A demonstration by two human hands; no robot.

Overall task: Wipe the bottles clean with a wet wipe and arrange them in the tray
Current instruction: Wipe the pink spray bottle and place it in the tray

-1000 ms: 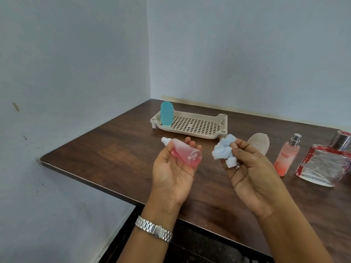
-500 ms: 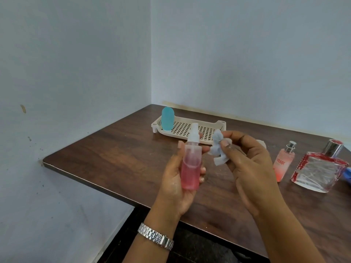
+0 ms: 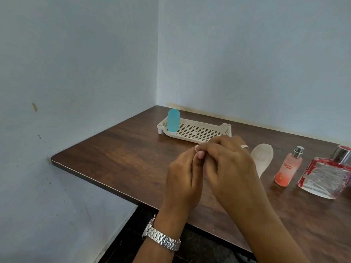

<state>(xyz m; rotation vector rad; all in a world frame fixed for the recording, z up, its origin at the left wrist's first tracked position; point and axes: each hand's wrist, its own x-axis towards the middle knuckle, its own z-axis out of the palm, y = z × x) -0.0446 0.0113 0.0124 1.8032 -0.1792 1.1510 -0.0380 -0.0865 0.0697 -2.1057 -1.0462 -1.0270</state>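
My left hand (image 3: 182,179) and right hand (image 3: 229,164) are pressed together above the table, backs toward the camera and fingers curled. The pink spray bottle and the wet wipe they held a moment ago are hidden between them. A blue bottle (image 3: 173,120) stands upright in the left end of the cream perforated tray (image 3: 191,139) at the back of the table. To the right wait a frosted white bottle (image 3: 263,158) lying flat, a pink perfume bottle (image 3: 288,168) standing upright, and a clear square bottle with red trim (image 3: 326,177).
The dark wooden table (image 3: 117,158) fits into a corner of blue-grey walls. Its front edge runs diagonally from the left wall toward me. Bare wood lies between the tray and that edge.
The upright pink bottle and the wipe were visible half a second ago. My hands have since closed together and turned their backs to the camera, covering both.
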